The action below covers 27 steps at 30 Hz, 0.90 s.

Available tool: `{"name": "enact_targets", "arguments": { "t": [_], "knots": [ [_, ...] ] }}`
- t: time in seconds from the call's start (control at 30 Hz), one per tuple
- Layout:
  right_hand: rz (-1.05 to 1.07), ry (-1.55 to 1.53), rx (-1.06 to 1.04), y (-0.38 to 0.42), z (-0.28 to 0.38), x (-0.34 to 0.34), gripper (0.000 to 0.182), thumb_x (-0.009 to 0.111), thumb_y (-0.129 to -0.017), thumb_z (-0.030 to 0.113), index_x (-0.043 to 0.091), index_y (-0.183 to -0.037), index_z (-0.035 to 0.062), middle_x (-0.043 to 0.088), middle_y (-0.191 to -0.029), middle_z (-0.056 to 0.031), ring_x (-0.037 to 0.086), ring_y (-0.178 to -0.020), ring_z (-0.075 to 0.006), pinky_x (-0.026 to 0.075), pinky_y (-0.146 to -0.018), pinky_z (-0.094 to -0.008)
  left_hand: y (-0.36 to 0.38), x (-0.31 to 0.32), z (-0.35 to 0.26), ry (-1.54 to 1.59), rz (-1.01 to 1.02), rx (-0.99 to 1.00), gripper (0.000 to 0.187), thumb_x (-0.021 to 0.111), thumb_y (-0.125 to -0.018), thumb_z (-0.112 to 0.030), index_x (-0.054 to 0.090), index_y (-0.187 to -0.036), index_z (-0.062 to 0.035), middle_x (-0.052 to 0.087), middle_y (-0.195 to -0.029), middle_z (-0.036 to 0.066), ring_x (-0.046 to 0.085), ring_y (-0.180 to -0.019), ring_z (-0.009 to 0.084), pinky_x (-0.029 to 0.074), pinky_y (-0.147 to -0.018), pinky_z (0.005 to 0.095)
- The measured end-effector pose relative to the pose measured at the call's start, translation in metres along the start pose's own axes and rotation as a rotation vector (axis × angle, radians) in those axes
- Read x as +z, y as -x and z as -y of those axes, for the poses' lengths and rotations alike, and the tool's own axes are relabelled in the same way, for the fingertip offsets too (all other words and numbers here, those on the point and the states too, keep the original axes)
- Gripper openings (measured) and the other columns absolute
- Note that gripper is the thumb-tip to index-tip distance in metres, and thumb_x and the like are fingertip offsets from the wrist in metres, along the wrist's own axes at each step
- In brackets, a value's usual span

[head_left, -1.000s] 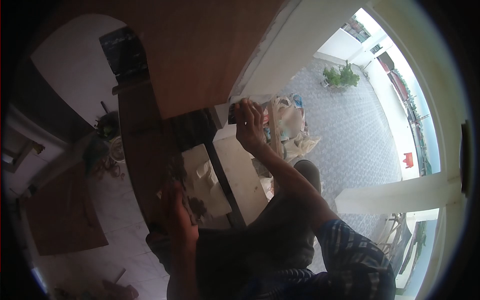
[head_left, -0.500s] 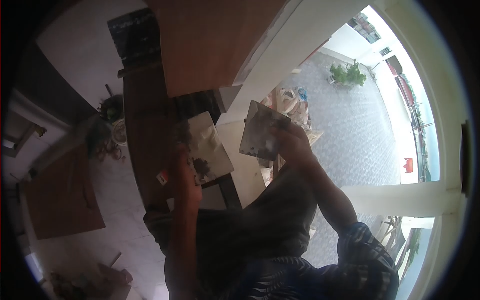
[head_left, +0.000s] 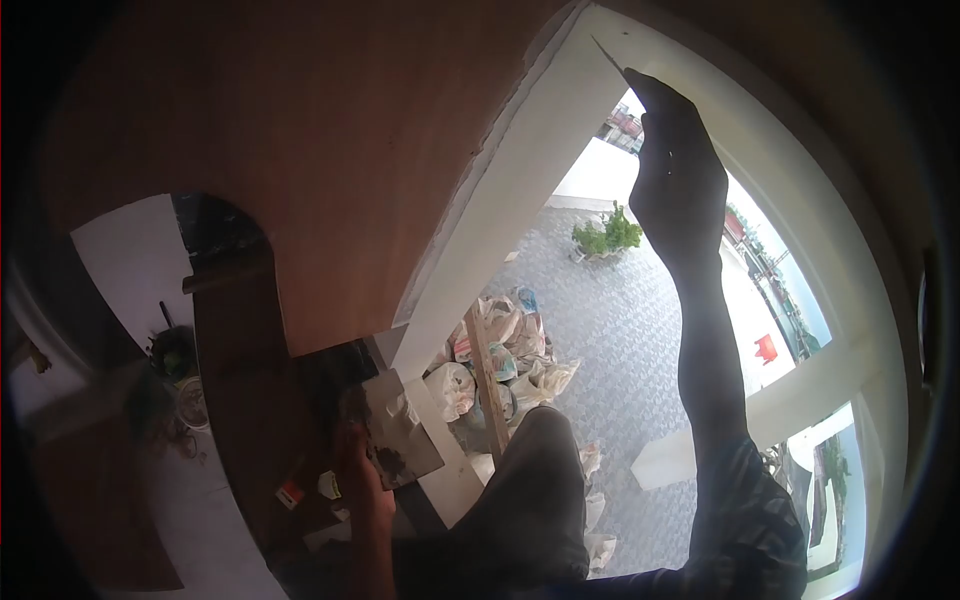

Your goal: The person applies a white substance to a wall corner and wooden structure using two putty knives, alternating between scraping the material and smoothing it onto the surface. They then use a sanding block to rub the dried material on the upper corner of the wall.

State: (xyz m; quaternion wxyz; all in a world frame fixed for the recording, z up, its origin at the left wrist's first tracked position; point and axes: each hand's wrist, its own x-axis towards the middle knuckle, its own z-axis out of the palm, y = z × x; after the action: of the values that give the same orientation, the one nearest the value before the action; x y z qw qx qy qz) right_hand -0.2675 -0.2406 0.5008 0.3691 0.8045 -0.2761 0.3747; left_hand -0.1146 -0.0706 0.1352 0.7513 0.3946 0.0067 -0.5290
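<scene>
My left hand point(head_left: 362, 470) is low, its fingers closed on the near edge of a flat metal putty plate point(head_left: 420, 450). A pale smear of putty point(head_left: 400, 412) and dark stains lie on the plate's face. High at the right, my right hand point(head_left: 682, 165) is raised in front of the window, closed around a thin putty scraper point(head_left: 607, 57). That scraper shows nearly edge-on, its tip over the white window surround point(head_left: 580, 85). A brown board point(head_left: 390, 150) with a rough whitish edge stands left of the surround.
Filled plastic bags point(head_left: 515, 335) and a wooden plank point(head_left: 486, 385) lie outside below the opening. A potted plant point(head_left: 608, 236) stands on the paving. On the dark counter point(head_left: 240, 400) at left sits a small red-and-white box point(head_left: 290, 494).
My right hand has swung up and away with its scraper, from beside the plate to the upper window surround. The view has shifted, and my left hand still holds the plate, now lower.
</scene>
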Motion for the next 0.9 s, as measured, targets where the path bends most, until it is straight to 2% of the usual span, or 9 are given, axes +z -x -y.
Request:
{"name": "enact_targets", "arguments": {
  "t": [0.1,0.23,0.37,0.47,0.53,0.67,0.77,0.87,0.9],
  "knots": [
    [-0.042,0.409,-0.134,-0.022,-0.018,0.020,0.051,0.050,-0.088,-0.011,0.059,-0.130,0.0172,0.065,-0.124,-0.0104,0.067,-0.104,-0.0281,0.056,-0.089,-0.0392,0.000,-0.001,-0.003,0.013,0.019,0.000,0.046,0.056,-0.097,-0.020,0.046,-0.139,-0.0019,0.057,-0.129,0.011,0.056,-0.117,0.0228,0.044,-0.099,0.0363],
    [-0.009,0.327,0.066,-0.031,-0.036,0.029,0.059,0.053,-0.082,-0.013,0.056,-0.134,0.0162,0.061,-0.129,-0.0126,0.065,-0.108,-0.0272,0.055,-0.092,-0.0330,0.008,-0.004,-0.012,-0.010,0.018,0.031,0.041,0.053,-0.097,-0.017,0.050,-0.135,-0.0013,0.059,-0.126,0.011,0.057,-0.114,0.0220,0.045,-0.098,0.0357],
    [-0.121,0.314,-0.087,-0.039,-0.022,0.036,0.059,0.049,-0.086,-0.010,0.054,-0.136,0.0207,0.059,-0.134,-0.0101,0.062,-0.114,-0.0275,0.052,-0.098,-0.0365,0.004,-0.019,-0.010,0.004,0.044,0.020,0.043,0.053,-0.096,-0.016,0.049,-0.136,-0.0011,0.059,-0.127,0.012,0.057,-0.115,0.0223,0.045,-0.098,0.0363],
    [-0.021,0.244,0.071,-0.046,-0.004,0.031,0.059,0.045,-0.088,-0.010,0.054,-0.137,0.0213,0.058,-0.135,-0.0089,0.060,-0.118,-0.0281,0.050,-0.101,-0.0386,0.005,-0.024,-0.008,-0.008,0.039,0.032,0.043,0.056,-0.096,-0.021,0.051,-0.134,-0.0017,0.059,-0.126,0.011,0.057,-0.115,0.0224,0.044,-0.099,0.0369],
    [-0.056,0.175,-0.037,-0.051,0.000,0.025,0.055,0.045,-0.085,-0.012,0.056,-0.133,0.0137,0.060,-0.130,-0.0134,0.060,-0.115,-0.0318,0.050,-0.099,-0.0401,0.006,-0.026,-0.008,-0.017,0.040,0.047,0.041,0.058,-0.096,-0.027,0.055,-0.129,-0.0026,0.060,-0.124,0.009,0.058,-0.114,0.0216,0.044,-0.098,0.0372],
    [-0.122,0.037,-0.256,-0.060,0.004,0.020,0.050,0.046,-0.079,-0.017,0.060,-0.124,-0.0015,0.062,-0.120,-0.0225,0.060,-0.110,-0.0391,0.051,-0.096,-0.0431,0.008,-0.026,-0.011,-0.010,0.005,0.013,0.043,0.059,-0.096,-0.027,0.054,-0.130,-0.0017,0.059,-0.126,0.009,0.056,-0.116,0.0218,0.043,-0.100,0.0375],
    [-0.147,0.063,-0.298,-0.054,-0.014,0.033,0.053,0.043,-0.075,-0.019,0.061,-0.121,-0.0008,0.064,-0.114,-0.0224,0.060,-0.108,-0.0406,0.050,-0.096,-0.0438,0.007,-0.029,-0.010,0.011,0.028,0.006,0.045,0.059,-0.096,-0.024,0.051,-0.134,-0.0015,0.058,-0.128,0.010,0.056,-0.118,0.0223,0.043,-0.101,0.0375],
    [-0.059,0.279,-0.120,-0.041,-0.019,0.043,0.059,0.044,-0.088,-0.010,0.054,-0.137,0.0218,0.058,-0.135,-0.0081,0.059,-0.119,-0.0283,0.049,-0.102,-0.0385,0.007,-0.028,-0.013,0.030,0.012,0.007,0.043,0.057,-0.096,-0.021,0.050,-0.134,-0.0018,0.058,-0.127,0.011,0.057,-0.117,0.0224,0.044,-0.100,0.0373],
    [-0.043,0.273,-0.114,-0.039,-0.018,0.042,0.059,0.044,-0.088,-0.010,0.054,-0.137,0.0216,0.058,-0.135,-0.0078,0.058,-0.120,-0.0282,0.049,-0.103,-0.0386,0.007,-0.026,-0.012,0.029,-0.008,0.014,0.041,0.059,-0.095,-0.022,0.053,-0.130,-0.0013,0.059,-0.126,0.010,0.057,-0.116,0.0217,0.044,-0.100,0.0374]
  ]
}}
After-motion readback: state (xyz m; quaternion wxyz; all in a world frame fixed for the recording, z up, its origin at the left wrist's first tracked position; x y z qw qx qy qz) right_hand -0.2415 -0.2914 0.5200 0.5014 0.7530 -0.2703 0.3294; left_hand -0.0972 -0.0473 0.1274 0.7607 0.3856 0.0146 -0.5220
